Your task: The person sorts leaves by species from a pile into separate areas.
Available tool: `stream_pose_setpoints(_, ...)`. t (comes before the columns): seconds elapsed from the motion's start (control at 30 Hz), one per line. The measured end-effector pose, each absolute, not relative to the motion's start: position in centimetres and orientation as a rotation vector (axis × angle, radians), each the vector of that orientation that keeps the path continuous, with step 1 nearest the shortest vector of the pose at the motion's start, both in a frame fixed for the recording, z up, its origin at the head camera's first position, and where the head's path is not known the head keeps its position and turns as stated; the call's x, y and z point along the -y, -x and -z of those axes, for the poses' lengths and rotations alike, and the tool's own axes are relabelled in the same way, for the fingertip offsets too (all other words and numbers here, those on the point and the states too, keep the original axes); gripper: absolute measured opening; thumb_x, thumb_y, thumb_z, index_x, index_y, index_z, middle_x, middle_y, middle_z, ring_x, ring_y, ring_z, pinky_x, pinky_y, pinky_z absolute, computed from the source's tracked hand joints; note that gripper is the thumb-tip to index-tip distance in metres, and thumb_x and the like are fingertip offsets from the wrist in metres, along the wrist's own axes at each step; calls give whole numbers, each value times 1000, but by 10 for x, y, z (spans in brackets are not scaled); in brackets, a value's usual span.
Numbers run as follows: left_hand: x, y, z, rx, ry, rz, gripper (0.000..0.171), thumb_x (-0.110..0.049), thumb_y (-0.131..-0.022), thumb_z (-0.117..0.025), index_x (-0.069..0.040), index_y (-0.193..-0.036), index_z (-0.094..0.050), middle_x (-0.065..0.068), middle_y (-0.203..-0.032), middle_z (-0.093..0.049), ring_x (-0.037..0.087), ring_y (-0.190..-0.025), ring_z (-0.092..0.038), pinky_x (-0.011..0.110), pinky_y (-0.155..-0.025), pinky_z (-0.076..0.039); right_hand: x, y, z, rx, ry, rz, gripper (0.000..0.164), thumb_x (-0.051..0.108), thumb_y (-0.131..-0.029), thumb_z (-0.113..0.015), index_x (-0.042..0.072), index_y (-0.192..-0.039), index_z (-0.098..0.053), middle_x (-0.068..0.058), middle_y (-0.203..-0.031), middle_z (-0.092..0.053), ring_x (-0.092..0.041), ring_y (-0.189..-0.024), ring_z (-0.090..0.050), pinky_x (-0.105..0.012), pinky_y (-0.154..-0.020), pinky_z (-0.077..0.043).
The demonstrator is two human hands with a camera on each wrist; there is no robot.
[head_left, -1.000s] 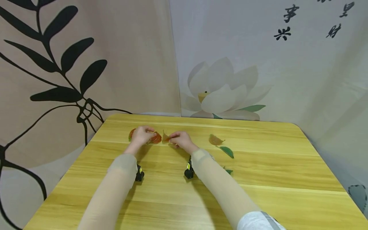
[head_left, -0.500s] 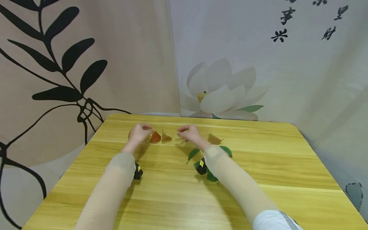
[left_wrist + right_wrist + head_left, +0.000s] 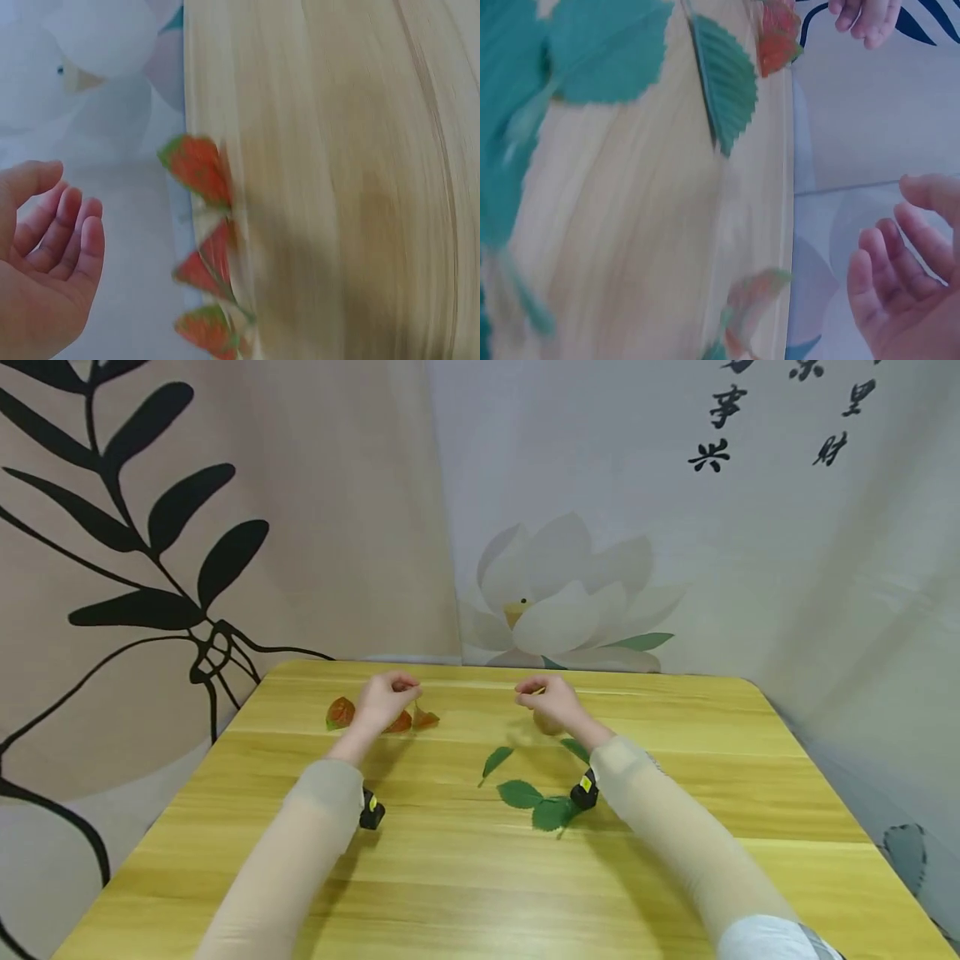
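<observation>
My left hand (image 3: pixel 386 700) hovers over the far left of the table, fingers loosely bent and holding nothing. About it lie red-orange leaves: one leaf (image 3: pixel 341 712) to its left, a second leaf (image 3: pixel 401 722) partly hidden by it, and a folded-looking leaf (image 3: pixel 426 719) to its right. In the left wrist view the hand (image 3: pixel 49 262) is apart from the red leaves (image 3: pixel 196 166). My right hand (image 3: pixel 553 700), also with relaxed fingers and nothing in them, is over a brownish leaf (image 3: pixel 546 724). That leaf (image 3: pixel 754 304) shows reddish in the right wrist view.
Several green leaves lie right of centre: a single leaf (image 3: pixel 497 762), a cluster of leaves (image 3: pixel 519 793), and a leaf (image 3: pixel 576 748) partly behind the right forearm. The wooden table (image 3: pixel 450 893) ends at a printed curtain (image 3: pixel 360 527). Each wrist wears a black camera (image 3: pixel 371 810).
My right hand has let go of the orange leaf beside the red one and moved right, uncovering green leaves. My left hand has lifted slightly and shifted right, revealing the leftmost leaf.
</observation>
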State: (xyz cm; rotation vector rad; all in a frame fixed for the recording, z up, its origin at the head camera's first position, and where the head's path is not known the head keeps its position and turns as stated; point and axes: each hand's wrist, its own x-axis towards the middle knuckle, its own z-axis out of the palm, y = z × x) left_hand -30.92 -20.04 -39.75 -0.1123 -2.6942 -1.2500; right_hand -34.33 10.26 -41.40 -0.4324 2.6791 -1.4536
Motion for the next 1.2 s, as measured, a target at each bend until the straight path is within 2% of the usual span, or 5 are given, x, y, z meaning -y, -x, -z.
stream_pose_setpoints(0.27,166,303,403,2733,182,1378,21,-23,-93,-67,-7,-105,-70,7,-91,-66,24,-80,-60,31,-66,-48,-113,338,419,-2697,377,1466,24,22,-90,-69,6,-108,-69,-8,-105,-66,-23,-90,-60,-38,-79,-49)
stream_pose_setpoints(0.53,131,298,426,2782,199,1605,23,-20,-92,-68,-3,-108,-69,16,-95,-68,32,-84,-65,42,-74,-53,-126,337,436,-2693,333,1509,27,15,-90,-68,-2,-111,-68,-13,-105,-65,-24,-85,-60,-34,-70,-52)
stream_pose_setpoints(0.67,119,294,437,2805,209,1655,21,-18,-91,-69,-4,-107,-70,16,-89,-67,32,-77,-63,40,-67,-52,-131,339,443,-2743,320,1473,27,14,-90,-68,-4,-110,-67,-13,-102,-66,-24,-84,-60,-33,-68,-52)
stream_pose_setpoints(0.8,111,292,446,2808,210,1703,18,-17,-90,-70,-5,-103,-70,12,-82,-65,28,-69,-60,34,-59,-50,-135,341,448,-2784,301,1430,25,16,-89,-69,-1,-108,-68,-12,-103,-66,-24,-86,-60,-34,-70,-52)
stream_pose_setpoints(1.2,104,290,451,2862,237,1705,18,-18,-91,-69,-4,-102,-70,7,-83,-66,19,-69,-61,31,-59,-51,-137,338,453,-2827,315,1374,22,15,-89,-68,0,-106,-69,-14,-104,-66,-24,-84,-62,-34,-69,-53)
